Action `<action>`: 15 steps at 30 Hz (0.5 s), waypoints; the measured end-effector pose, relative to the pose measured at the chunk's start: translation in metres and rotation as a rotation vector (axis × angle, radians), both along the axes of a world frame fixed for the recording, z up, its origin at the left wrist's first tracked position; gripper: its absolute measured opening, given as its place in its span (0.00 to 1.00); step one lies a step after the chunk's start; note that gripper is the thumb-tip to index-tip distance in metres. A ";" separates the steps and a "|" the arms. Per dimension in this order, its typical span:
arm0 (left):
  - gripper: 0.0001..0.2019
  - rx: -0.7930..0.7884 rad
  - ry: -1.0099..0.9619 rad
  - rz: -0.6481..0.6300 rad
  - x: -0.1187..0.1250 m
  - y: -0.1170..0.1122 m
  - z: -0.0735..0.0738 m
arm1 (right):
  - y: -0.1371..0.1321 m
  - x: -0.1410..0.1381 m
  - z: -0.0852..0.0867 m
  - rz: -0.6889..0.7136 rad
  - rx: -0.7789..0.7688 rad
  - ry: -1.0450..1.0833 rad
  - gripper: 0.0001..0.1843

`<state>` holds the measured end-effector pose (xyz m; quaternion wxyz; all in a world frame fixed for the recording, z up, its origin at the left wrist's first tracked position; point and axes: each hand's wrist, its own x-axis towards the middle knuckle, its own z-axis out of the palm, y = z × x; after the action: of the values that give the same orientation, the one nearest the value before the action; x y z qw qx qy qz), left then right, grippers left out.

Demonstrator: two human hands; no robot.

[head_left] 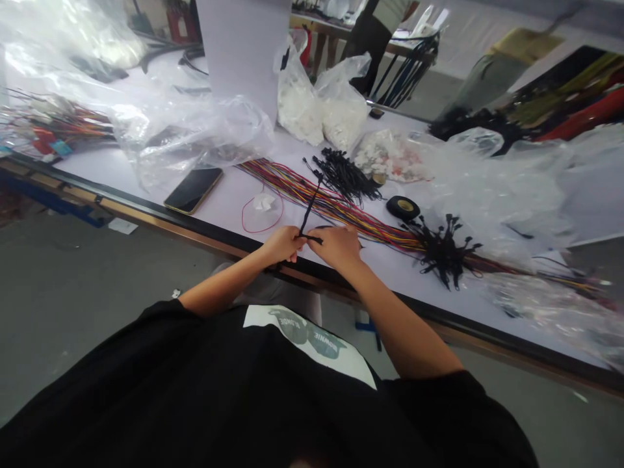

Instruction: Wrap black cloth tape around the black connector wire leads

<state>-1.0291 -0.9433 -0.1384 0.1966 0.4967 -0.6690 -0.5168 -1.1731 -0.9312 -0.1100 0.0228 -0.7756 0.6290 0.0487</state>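
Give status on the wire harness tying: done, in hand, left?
Done, apparently: a cluster of black ties sits on the coloured wire bundle toward its right end. In hand: left hand and right hand pinch one black cable tie at the table near edge. Left, likely: the bundle's upper-left stretch shows no ties, and a pile of loose ties lies beside it.

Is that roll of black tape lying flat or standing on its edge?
Lying flat: the round black tape roll shows its centre hole facing up.
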 end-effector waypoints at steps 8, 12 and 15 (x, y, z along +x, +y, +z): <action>0.14 0.162 0.221 0.078 0.001 0.009 0.007 | -0.021 -0.005 -0.007 -0.049 -0.095 0.069 0.20; 0.13 0.288 0.337 -0.042 0.006 0.019 0.016 | -0.034 -0.027 0.000 -0.236 -0.110 0.054 0.20; 0.12 0.298 0.393 -0.067 0.007 0.016 0.021 | -0.031 -0.029 0.004 -0.041 -0.008 0.054 0.22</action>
<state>-1.0219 -0.9274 -0.1171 0.2306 0.3877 -0.5504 -0.7025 -1.2021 -0.9624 -0.1063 0.0034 -0.7610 0.6453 0.0666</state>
